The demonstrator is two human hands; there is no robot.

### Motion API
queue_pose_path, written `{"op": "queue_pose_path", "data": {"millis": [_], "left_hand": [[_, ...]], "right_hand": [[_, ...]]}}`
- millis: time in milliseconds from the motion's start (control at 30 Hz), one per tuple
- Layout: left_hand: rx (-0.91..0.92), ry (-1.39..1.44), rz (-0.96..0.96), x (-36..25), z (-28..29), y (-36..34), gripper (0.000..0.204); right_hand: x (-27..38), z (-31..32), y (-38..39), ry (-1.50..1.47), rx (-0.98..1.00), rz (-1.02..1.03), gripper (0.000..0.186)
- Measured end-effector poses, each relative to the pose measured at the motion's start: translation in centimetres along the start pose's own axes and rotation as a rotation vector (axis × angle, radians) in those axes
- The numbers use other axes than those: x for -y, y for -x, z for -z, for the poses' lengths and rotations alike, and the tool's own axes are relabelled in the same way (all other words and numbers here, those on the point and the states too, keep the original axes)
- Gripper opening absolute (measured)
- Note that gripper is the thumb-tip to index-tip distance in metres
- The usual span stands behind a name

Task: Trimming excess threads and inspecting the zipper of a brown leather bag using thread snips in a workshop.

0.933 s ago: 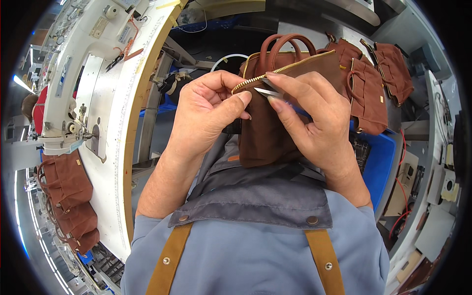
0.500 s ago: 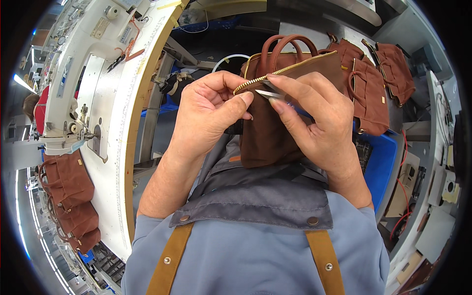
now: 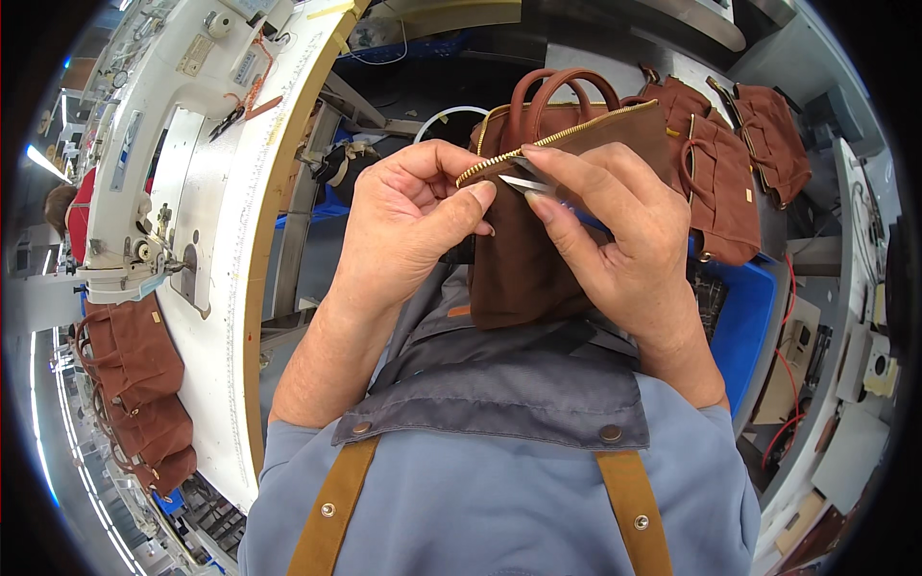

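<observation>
A brown handbag [image 3: 523, 274] with reddish-brown handles stands upright in front of my body. Brass zipper teeth [image 3: 595, 119] run along its top edge, and the zipper's near left end curves down at the corner. At that corner my left hand [image 3: 399, 216] is closed, pinching the bag's edge between thumb and fingers. My right hand [image 3: 629, 216] grips small pointed metal thread snips [image 3: 521, 182], with the tips toward my left thumb, just below the zipper teeth. The rear part of the snips is hidden in my right hand. Any thread at the tips is too small to make out.
On my left a white sewing machine [image 3: 173, 96] sits on a white table [image 3: 216, 384] with a ruler edge. More brown bags [image 3: 134, 360] rest beyond it. At right, several similar bags [image 3: 720, 182] lie on a metal surface above a blue bin [image 3: 749, 307]. A red cord [image 3: 791, 288] hangs farther right.
Almost nothing differs. Both hands keep their grips at the zipper corner, with only a very slight shift of the right hand.
</observation>
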State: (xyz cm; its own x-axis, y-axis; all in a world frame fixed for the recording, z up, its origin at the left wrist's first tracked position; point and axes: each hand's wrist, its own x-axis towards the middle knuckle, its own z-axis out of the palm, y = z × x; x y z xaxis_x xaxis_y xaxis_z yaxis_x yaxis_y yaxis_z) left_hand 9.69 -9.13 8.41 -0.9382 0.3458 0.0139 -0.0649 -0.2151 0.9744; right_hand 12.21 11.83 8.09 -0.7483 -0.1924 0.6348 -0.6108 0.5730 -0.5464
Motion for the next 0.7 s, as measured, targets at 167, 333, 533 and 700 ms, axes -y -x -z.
{"op": "queue_pose_path", "data": {"millis": [167, 333, 533, 700], "left_hand": [[0.005, -0.017, -0.022, -0.1, 0.0, 0.1, 0.011], [0.045, 0.052, 0.013, 0.3, -0.9, 0.4, 0.01], [-0.037, -0.025, -0.015, -0.2, 0.4, -0.2, 0.016], [-0.105, -0.121, 0.027, -0.1, -0.4, -0.5, 0.027]], "right_hand": [[-0.3, -1.1, 0.3, 0.135, -0.101, 0.073, 0.031], [-1.7, -2.7, -0.1, 0.044, -0.238, 0.145, 0.028], [-1.2, -1.1, -0.2, -0.104, -0.182, -0.02, 0.025], [-2.1, -1.8, 0.5, -0.082, -0.147, 0.001, 0.029]]}}
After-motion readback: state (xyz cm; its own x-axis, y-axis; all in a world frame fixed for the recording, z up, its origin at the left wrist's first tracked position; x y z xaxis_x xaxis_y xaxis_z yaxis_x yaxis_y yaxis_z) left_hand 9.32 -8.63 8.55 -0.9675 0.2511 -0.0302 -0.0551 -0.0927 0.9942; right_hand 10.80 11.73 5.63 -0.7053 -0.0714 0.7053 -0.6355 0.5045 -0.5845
